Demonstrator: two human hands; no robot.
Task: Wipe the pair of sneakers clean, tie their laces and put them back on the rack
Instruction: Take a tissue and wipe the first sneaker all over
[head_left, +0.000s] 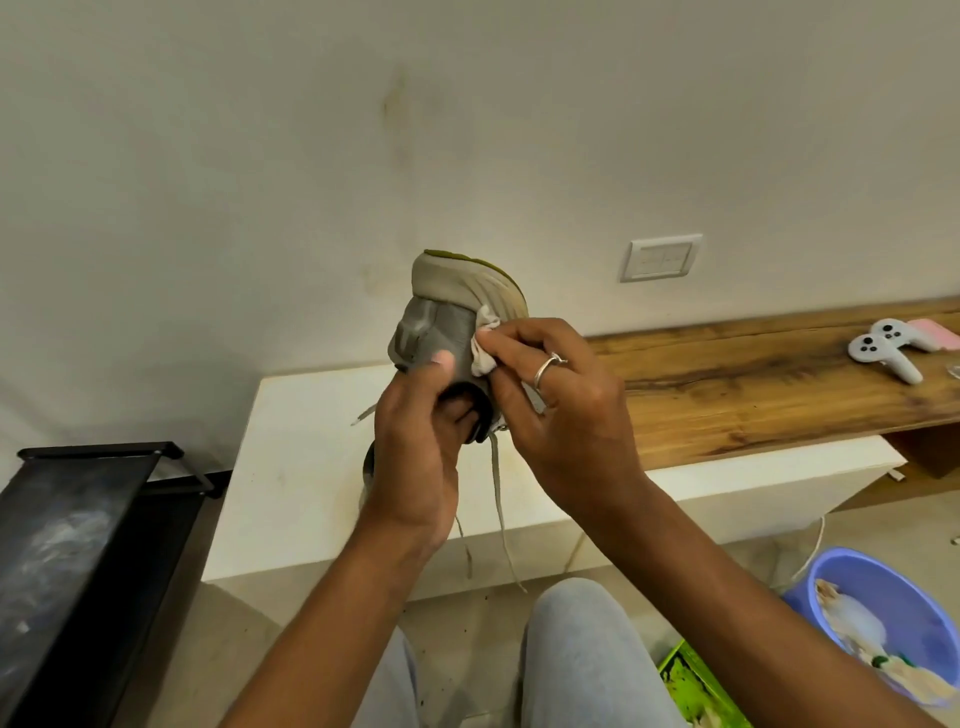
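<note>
Down at 8 o'clock stood the black rack (78, 545), its top bar near the wall. Just to its 3 o'clock sat the white bench (291, 467), pale and low. Over that bench the left hand (415, 457) gripped the sneaker (447, 322): its fingers were tucked into the shoe's opening and its thumb pressed on the grey heel. The sneaker was held in the air near the middle of the view, heel toward the camera and sole turned to 12 o'clock, showing a greenish edge. Its laces (496, 483) hung loose and untied toward 6 o'clock. Behind the left wrist, a sliver of a second shoe (368, 467) lay on the white bench, mostly hidden.

At the heel's 3 o'clock side, a small white cloth (485, 343) touched the sneaker, pinched between the thumb and fingertips of the right hand (561, 410). That hand wore a silver ring (545, 369).

Farther toward 3 o'clock, a switch plate (661, 258) was set in the wall above a wooden bench (753, 395), which carried two pale game controllers (883, 348) near its far end. At 4 o'clock on the floor stood a blue tub (893, 623) with rags in it, and a green box (691, 686) lay just beside it at 5 o'clock.
</note>
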